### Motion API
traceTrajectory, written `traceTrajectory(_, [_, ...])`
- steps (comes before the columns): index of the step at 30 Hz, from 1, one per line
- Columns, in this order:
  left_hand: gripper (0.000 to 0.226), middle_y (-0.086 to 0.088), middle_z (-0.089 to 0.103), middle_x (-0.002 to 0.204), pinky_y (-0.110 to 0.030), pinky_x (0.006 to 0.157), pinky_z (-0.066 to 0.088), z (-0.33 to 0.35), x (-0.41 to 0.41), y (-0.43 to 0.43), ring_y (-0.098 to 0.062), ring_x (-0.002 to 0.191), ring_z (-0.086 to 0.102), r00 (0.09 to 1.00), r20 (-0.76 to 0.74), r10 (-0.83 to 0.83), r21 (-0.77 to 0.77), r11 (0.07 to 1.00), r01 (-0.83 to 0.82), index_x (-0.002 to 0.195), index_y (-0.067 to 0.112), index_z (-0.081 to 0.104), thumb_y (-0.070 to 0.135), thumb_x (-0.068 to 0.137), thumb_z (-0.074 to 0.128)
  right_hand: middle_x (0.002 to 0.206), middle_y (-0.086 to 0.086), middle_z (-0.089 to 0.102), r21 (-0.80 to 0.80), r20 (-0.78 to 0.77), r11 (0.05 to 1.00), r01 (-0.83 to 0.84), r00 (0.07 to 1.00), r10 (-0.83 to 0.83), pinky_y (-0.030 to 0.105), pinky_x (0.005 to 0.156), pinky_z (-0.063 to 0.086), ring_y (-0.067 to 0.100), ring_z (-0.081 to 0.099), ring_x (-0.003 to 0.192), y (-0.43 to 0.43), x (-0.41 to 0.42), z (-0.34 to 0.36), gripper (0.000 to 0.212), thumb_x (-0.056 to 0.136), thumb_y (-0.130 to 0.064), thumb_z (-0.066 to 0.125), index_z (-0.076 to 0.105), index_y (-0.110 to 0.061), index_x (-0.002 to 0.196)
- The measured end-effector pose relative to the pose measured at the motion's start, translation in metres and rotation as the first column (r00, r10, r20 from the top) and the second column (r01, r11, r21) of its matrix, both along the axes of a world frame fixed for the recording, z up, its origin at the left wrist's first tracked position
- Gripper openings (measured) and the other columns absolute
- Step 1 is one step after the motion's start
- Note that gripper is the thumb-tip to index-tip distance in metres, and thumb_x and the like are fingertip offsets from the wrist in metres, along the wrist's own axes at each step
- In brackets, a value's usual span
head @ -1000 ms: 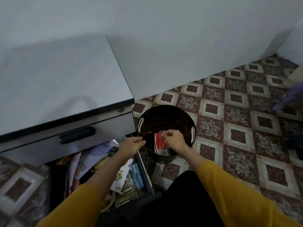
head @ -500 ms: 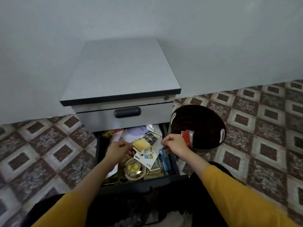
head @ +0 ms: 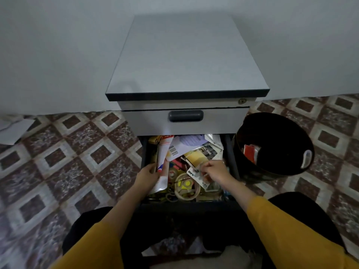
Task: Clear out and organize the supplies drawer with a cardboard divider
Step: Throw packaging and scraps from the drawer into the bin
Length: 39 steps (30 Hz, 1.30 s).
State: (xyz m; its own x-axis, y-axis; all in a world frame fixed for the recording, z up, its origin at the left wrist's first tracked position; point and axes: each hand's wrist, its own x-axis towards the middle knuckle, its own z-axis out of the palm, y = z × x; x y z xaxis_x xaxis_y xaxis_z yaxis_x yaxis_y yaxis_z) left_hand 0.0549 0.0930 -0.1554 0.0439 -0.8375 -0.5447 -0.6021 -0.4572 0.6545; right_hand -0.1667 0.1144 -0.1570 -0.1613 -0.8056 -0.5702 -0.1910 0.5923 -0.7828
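Note:
The lower drawer (head: 144, 152) of a grey cabinet (head: 186, 61) stands pulled out, crammed with papers, packets, a tape roll (head: 187, 186) and other supplies. My left hand (head: 148, 174) grips the edge of a tall white packet (head: 162, 171) at the drawer's left side. My right hand (head: 214, 170) pinches a small clear packet lying on a white card marked DIY (head: 193, 174). A black bin (head: 272, 144) stands to the right of the drawer with a red and white packet (head: 249, 151) inside it. No cardboard divider is in sight.
The upper drawer with a dark handle (head: 186, 115) is closed. Patterned floor tiles (head: 68, 162) surround the cabinet. White sheets of paper (head: 13, 129) lie on the floor at far left. My knees sit close to the drawer front.
My right hand let the red and white packet go into the bin, then came back over the drawer. My view swung from the bin to the drawer. My left hand took hold of the white packet.

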Motion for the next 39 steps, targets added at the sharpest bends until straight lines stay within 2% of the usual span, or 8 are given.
traceTrajectory(3, [0.062, -0.008, 0.044, 0.137, -0.036, 0.103, 0.037, -0.007, 0.000, -0.007, -0.024, 0.124, 0.044, 0.992, 0.002, -0.125, 0.027, 0.992, 0.125, 0.143, 0.013, 0.033, 0.032, 0.088, 0.055, 0.069, 0.009, 0.062, 0.032, 0.012, 0.999, -0.035, 0.999, 0.035, 0.026, 0.047, 0.046, 0.018, 0.055, 0.049, -0.007, 0.009, -0.012, 0.015, 0.091, -0.001, 0.055, 0.062, -0.004, 0.078])
traceTrajectory(8, [0.078, -0.007, 0.001, 0.157, -0.041, 0.116, 0.010, -0.019, -0.006, -0.015, -0.028, 0.145, -0.001, 0.980, 0.041, -0.194, 0.140, 0.972, 0.186, 0.150, 0.016, 0.004, 0.043, 0.091, 0.047, 0.096, 0.011, 0.067, 0.118, 0.098, 0.989, -0.089, 0.992, 0.078, 0.020, 0.048, 0.051, 0.017, 0.063, 0.060, -0.020, 0.029, -0.026, 0.008, 0.088, -0.004, 0.059, 0.067, -0.008, 0.089])
traceTrajectory(14, [0.068, -0.012, -0.001, 0.156, -0.044, 0.116, 0.015, -0.038, -0.008, -0.020, -0.033, 0.143, 0.009, 0.936, 0.061, -0.346, 0.239, 0.916, 0.323, 0.150, 0.014, 0.005, 0.006, 0.092, 0.040, 0.115, 0.013, 0.064, 0.112, 0.137, 0.988, -0.105, 0.987, 0.089, 0.029, 0.080, 0.053, 0.023, 0.063, 0.097, -0.036, 0.066, -0.042, 0.029, 0.088, -0.014, 0.063, 0.064, -0.003, 0.114])
traceTrajectory(18, [0.066, -0.011, -0.005, 0.157, -0.041, 0.116, 0.014, -0.040, -0.003, -0.019, -0.030, 0.144, 0.008, 0.887, 0.100, -0.450, 0.281, 0.868, 0.409, 0.150, 0.015, 0.001, 0.008, 0.095, 0.037, 0.110, 0.023, 0.064, 0.176, 0.175, 0.980, -0.098, 0.982, 0.067, 0.037, 0.069, 0.054, 0.030, 0.063, 0.086, -0.045, 0.079, -0.042, 0.035, 0.090, -0.024, 0.062, 0.063, 0.004, 0.111])
traceTrajectory(21, [0.071, -0.012, -0.011, 0.157, -0.039, 0.114, 0.022, -0.035, 0.001, -0.020, -0.033, 0.143, 0.013, 0.800, 0.091, -0.594, 0.413, 0.753, 0.512, 0.148, 0.018, -0.011, 0.007, 0.095, 0.034, 0.107, 0.028, 0.064, 0.183, 0.147, 0.979, -0.093, 0.987, 0.067, 0.036, 0.064, 0.056, 0.034, 0.064, 0.082, -0.051, 0.080, -0.044, 0.035, 0.090, -0.021, 0.062, 0.062, 0.009, 0.107])
traceTrajectory(26, [0.084, -0.013, -0.011, 0.157, -0.034, 0.103, 0.032, -0.022, 0.004, -0.011, -0.036, 0.135, 0.030, 0.607, 0.070, -0.792, 0.548, 0.539, 0.640, 0.145, 0.020, -0.022, 0.008, 0.094, 0.043, 0.107, 0.019, 0.067, 0.179, 0.024, 0.979, -0.097, 0.995, 0.094, 0.046, 0.089, 0.052, 0.033, 0.063, 0.097, -0.052, 0.087, -0.046, 0.036, 0.081, -0.020, 0.071, 0.064, 0.006, 0.105])
traceTrajectory(31, [0.083, -0.013, -0.015, 0.156, -0.037, 0.106, 0.029, -0.007, 0.002, -0.007, -0.039, 0.135, 0.028, 0.503, 0.059, -0.862, 0.577, 0.441, 0.688, 0.145, 0.019, -0.023, 0.011, 0.097, 0.043, 0.105, 0.013, 0.067, 0.136, -0.019, 0.988, -0.075, 0.997, 0.078, 0.026, 0.064, 0.046, 0.020, 0.058, 0.083, -0.049, 0.089, -0.045, 0.023, 0.078, -0.013, 0.074, 0.063, 0.000, 0.093])
traceTrajectory(39, [0.083, -0.013, -0.020, 0.154, -0.038, 0.111, 0.022, 0.000, -0.012, 0.005, -0.034, 0.143, 0.008, 0.453, 0.042, -0.890, 0.556, 0.398, 0.730, 0.145, 0.018, -0.024, 0.016, 0.097, 0.043, 0.102, 0.015, 0.064, 0.135, -0.039, 0.990, -0.028, 0.999, 0.033, 0.029, 0.068, 0.048, 0.030, 0.062, 0.091, -0.047, 0.093, -0.038, 0.035, 0.074, -0.008, 0.077, 0.062, 0.003, 0.104])
